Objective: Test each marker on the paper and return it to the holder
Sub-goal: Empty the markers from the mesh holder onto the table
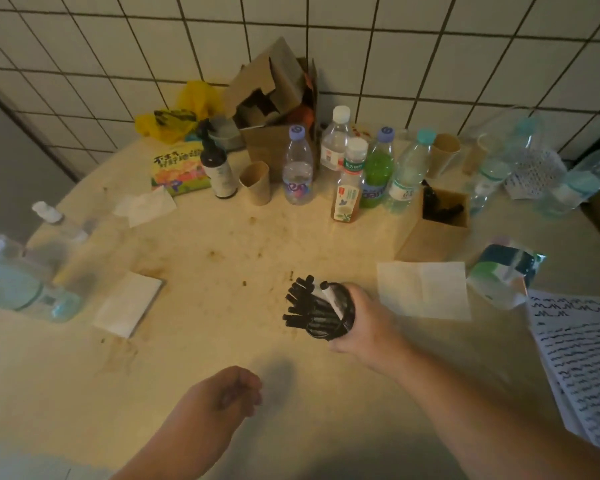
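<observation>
On the table (194,258), near its middle: right hand (359,318) wrapped round black holder (340,315) full of markers (300,303), tipped leftward. Nearer the table's front edge: left hand (219,396), fingers curled, holding nothing clear. By the table's right edge: scribbled paper (582,355).

2 holders: mesh holder (340,323), wooden box (437,230). 3 paper cups (255,181). 1 scribbled sheet (582,355). Markers (302,303): too bunched to count.
</observation>
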{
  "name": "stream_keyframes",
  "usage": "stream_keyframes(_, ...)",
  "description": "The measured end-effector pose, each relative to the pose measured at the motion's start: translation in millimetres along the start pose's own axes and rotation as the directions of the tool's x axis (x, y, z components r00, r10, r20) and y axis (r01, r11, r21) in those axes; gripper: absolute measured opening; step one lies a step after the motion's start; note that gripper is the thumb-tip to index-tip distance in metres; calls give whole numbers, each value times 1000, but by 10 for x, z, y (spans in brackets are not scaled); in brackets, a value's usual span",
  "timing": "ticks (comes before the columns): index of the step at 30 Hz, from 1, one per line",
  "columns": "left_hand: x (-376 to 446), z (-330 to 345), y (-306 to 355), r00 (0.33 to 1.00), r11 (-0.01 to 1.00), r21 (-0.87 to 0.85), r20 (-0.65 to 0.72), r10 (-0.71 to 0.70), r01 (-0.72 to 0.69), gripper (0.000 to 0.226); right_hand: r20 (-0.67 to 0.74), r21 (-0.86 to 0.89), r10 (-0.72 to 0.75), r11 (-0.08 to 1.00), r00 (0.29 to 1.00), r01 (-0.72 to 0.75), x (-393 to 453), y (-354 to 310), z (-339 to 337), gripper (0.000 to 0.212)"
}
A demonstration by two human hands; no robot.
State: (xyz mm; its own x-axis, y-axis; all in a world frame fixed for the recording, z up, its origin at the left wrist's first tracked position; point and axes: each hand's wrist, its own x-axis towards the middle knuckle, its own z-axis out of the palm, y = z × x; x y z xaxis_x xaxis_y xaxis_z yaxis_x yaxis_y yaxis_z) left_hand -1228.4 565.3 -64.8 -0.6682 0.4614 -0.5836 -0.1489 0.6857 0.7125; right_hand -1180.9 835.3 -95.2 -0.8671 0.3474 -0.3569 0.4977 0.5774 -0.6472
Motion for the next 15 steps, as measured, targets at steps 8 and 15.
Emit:
stream_keyframes(8,312,-836,-322,998,997,44,13,57,-58,31,-30,-311,70,947,997,-76,485,-481,196,96)
stream_keyframes(15,406,-969,-420,993,991,85,72,93,-99,28,-32,-508,103,855,994,-105,637,-625,350,80)
